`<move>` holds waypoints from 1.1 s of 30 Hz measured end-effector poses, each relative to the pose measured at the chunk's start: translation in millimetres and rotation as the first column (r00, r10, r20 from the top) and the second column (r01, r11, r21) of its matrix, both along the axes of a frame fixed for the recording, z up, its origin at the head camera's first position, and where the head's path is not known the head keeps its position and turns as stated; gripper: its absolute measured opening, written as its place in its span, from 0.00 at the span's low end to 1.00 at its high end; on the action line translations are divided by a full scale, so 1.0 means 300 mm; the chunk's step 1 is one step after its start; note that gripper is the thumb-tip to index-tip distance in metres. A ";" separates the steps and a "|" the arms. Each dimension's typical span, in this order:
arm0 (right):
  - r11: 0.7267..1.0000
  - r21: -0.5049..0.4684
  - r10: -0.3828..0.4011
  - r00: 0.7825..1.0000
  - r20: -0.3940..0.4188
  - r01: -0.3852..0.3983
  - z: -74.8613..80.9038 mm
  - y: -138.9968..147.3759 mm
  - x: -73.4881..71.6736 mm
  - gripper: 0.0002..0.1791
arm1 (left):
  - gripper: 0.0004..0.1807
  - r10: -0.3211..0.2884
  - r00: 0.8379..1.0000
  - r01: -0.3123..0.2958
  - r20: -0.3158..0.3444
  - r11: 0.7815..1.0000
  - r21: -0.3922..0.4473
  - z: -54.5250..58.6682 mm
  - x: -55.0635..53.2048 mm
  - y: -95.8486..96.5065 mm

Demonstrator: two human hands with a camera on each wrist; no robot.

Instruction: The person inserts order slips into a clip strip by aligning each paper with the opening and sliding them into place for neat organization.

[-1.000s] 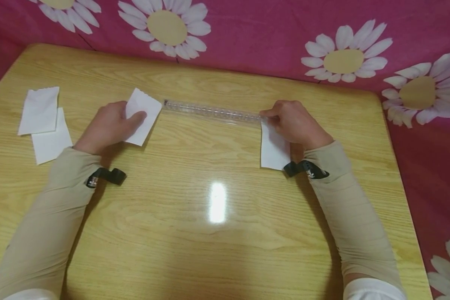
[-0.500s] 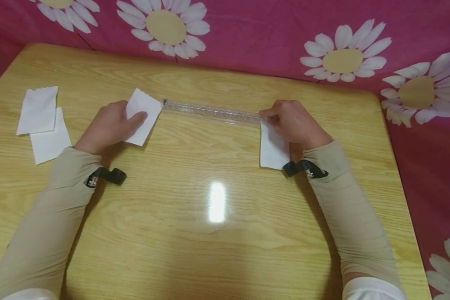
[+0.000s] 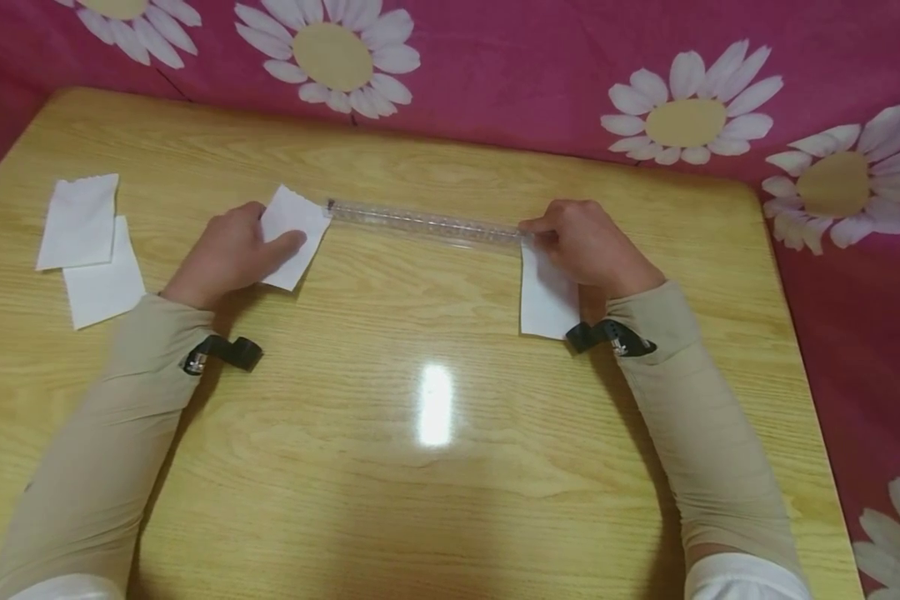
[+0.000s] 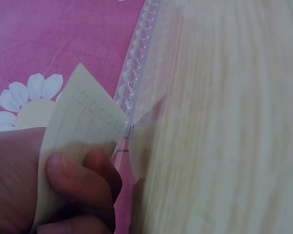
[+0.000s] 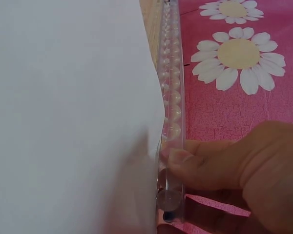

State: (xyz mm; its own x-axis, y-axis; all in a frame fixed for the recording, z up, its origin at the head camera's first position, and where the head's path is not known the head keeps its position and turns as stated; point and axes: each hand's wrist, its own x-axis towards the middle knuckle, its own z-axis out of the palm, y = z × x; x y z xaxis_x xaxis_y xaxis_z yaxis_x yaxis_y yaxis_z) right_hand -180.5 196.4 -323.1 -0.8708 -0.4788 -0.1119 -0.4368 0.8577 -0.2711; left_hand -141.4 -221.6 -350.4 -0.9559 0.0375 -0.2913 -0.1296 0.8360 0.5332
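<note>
A long clear plastic strip with rows of rounded bumps (image 3: 427, 223) stretches between my hands near the far side of the table. My right hand (image 3: 588, 246) pinches its right end, thumb on the clear wall in the right wrist view. A white paper slip (image 3: 547, 292) extends from that end toward me, its edge along the strip (image 5: 174, 97). My left hand (image 3: 228, 254) holds another white paper slip (image 3: 296, 229) between thumb and fingers. Small printed squares show on this slip's face (image 4: 85, 117) in the left wrist view. Its far right corner overlaps the strip's left end.
Two more white paper slips (image 3: 82, 221) lie overlapping at the table's left, beside my left forearm. A pink wall covering with daisies (image 3: 495, 75) borders the far edge of the wooden table (image 3: 435, 517).
My left hand has shifted slightly right with its paper slip, whose corner now overlaps the strip's left end. My right hand and the clear strip have stayed in place.
</note>
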 end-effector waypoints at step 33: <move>1.000 -0.007 0.013 1.000 -0.014 -0.013 -0.005 0.010 -0.005 0.21 | 0.36 0.011 1.000 -0.011 0.008 0.997 -0.082 0.013 -0.001 0.042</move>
